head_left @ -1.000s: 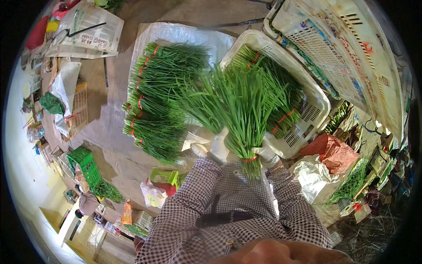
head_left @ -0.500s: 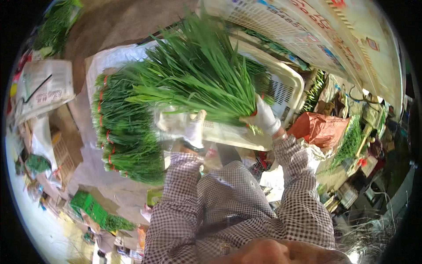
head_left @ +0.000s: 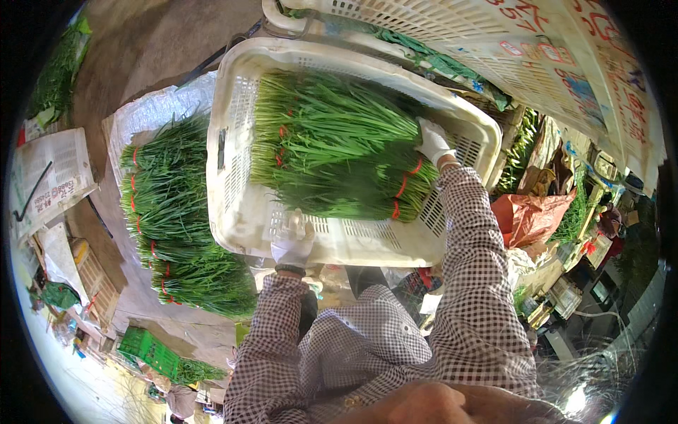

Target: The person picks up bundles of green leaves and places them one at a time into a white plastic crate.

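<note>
At the far left, a mass of greens (head_left: 60, 67) is seen above a pale crate (head_left: 58, 173) with a black strip across it; lower down, a green crate (head_left: 150, 351) is placed on the floor; nearer the middle, a silvery sheet (head_left: 161, 116) is spread out, and on it a row of leafy bundles (head_left: 187, 212) is laid, their stem ends bound with red bands and turned to the left.

Beside the row, a white basket (head_left: 224, 237) is set, its walls slotted; the left hand (head_left: 293, 244), white-gloved, is held at the near wall of the basket; whether its fingers are spread, or closed on the rim, cannot be told.

Inside the basket, long green bundles (head_left: 339, 134) are heaped; on the left their stems are bound in red and pointed left, while on the near right a red-banded bundle (head_left: 367, 191) is laid the other way, stems to the right; the right hand (head_left: 433, 143), also gloved, is placed at the right side of the heap, touching leaves; its fingertips are partly hidden, so it cannot be told whether they are clamped.

Farther right, stacked white baskets (head_left: 452, 35) are tilted above, and a reddish sack (head_left: 540, 215) is seen below them.
</note>
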Available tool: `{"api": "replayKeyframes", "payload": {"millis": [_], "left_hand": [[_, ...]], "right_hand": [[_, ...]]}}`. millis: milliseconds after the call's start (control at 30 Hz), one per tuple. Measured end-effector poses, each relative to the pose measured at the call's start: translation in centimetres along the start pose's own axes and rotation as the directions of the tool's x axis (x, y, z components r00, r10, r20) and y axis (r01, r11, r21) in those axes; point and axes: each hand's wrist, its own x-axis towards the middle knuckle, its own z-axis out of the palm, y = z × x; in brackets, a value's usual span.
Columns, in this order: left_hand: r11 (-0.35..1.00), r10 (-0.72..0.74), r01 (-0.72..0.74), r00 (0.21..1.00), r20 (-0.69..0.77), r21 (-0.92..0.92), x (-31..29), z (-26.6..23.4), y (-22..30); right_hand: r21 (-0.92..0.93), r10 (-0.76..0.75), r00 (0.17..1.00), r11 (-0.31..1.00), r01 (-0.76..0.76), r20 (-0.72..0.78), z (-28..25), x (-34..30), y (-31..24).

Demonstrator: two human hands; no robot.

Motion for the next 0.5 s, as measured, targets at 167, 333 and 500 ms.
{"api": "replayKeyframes", "payload": {"millis": [167,333,500], "left_hand": [[0.951,0.252,-0.297,0.906,-0.340,-0.088,0.2,0.4,-0.2],[0.987,0.130,-0.132,0.991,-0.026,-0.091,0.1,-1.8,1.0],[0.981,0.153,-0.183,0.932,0.327,0.061,0.8,-4.5,2.0]], "right_hand": [[-0.009,0.200,0.968,0.980,-0.201,0.153,3.5,1.0,1.3],[0.014,0.110,0.975,0.993,-0.115,0.191,4.8,0.4,2.0],[-0.035,0.050,0.978,0.998,-0.044,0.204,5.4,-1.1,0.1]]}}
